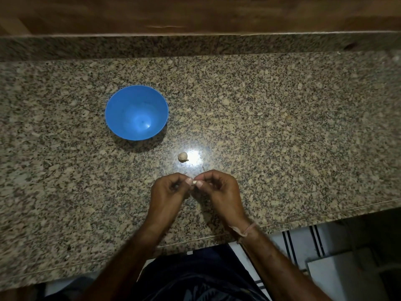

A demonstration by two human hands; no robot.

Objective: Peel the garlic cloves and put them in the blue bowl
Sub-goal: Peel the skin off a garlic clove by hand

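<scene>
On the speckled surface (pixel 282 127) a blue bowl (pixel 117 114) sits off to the left, the left hand (pixel 168 192) and right hand (pixel 219 190) meet near the front edge, a loose garlic clove (pixel 182 157) lies between them and the bowl, and a second clove (pixel 194 182) is pinched in both hands' fingertips.

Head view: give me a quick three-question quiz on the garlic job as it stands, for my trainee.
1. True or false: the blue bowl holds no garlic.
2. The left hand and right hand meet at a garlic clove. Which pinches it? A: left only. B: right only. C: both.
3. Fill in: the loose garlic piece lies on the granite ___.
Key: 1 true; 2 C; 3 countertop.
</scene>
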